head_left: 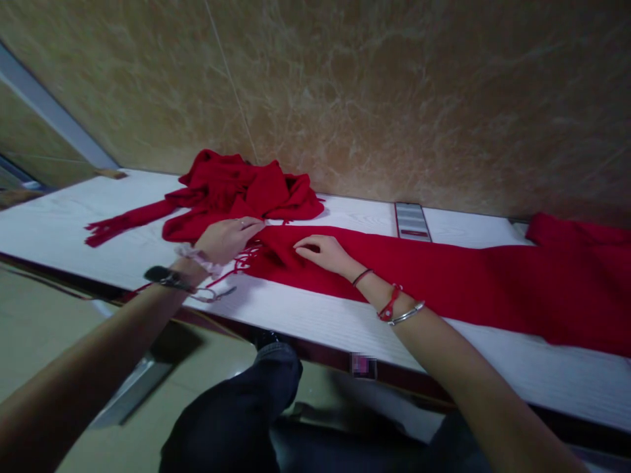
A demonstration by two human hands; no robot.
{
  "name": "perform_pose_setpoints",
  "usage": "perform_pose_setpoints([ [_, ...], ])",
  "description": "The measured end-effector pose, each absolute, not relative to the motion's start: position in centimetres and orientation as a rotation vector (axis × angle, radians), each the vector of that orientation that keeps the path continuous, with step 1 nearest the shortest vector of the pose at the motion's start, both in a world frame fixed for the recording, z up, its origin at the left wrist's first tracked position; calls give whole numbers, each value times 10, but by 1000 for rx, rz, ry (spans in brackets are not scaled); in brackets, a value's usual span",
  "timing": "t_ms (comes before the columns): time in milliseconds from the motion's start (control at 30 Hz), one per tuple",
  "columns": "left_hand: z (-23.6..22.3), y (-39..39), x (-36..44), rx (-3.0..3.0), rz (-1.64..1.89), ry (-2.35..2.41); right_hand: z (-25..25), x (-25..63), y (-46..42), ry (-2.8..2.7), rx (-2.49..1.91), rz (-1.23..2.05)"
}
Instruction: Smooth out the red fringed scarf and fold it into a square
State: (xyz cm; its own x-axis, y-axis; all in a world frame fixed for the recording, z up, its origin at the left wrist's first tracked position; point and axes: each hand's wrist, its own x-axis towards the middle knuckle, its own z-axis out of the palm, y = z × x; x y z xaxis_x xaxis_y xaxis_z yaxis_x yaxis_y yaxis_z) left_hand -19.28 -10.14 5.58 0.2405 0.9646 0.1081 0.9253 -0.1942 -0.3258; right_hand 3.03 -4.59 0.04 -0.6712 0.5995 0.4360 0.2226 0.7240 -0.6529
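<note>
A long red scarf (pixel 444 276) lies stretched flat along the white table (pixel 305 315), its fringed end at the left. My left hand (pixel 227 238) rests on that fringed end, fingers curled against the cloth near its corner. My right hand (pixel 323 253) lies on the scarf just to the right, fingers bent and pressing the fabric down. A second red scarf (pixel 236 190) sits in a crumpled heap behind my hands, one fringed tail trailing left.
A marbled brown wall runs right behind the table. A grey ribbed insert (pixel 412 221) is set in the tabletop near the wall. More red cloth (pixel 576 233) is piled at the far right. My dark-trousered knee (pixel 276 374) is below the table's front edge.
</note>
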Motion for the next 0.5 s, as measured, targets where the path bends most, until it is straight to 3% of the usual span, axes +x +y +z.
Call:
perform_pose_setpoints([
  [200,52,-112,-236,-2410,532,-1620,1,29,-58,-2586,-556,400],
  [500,50,-111,-192,-2596,-38,-1443,2,83,-66,-2764,-886,248],
])
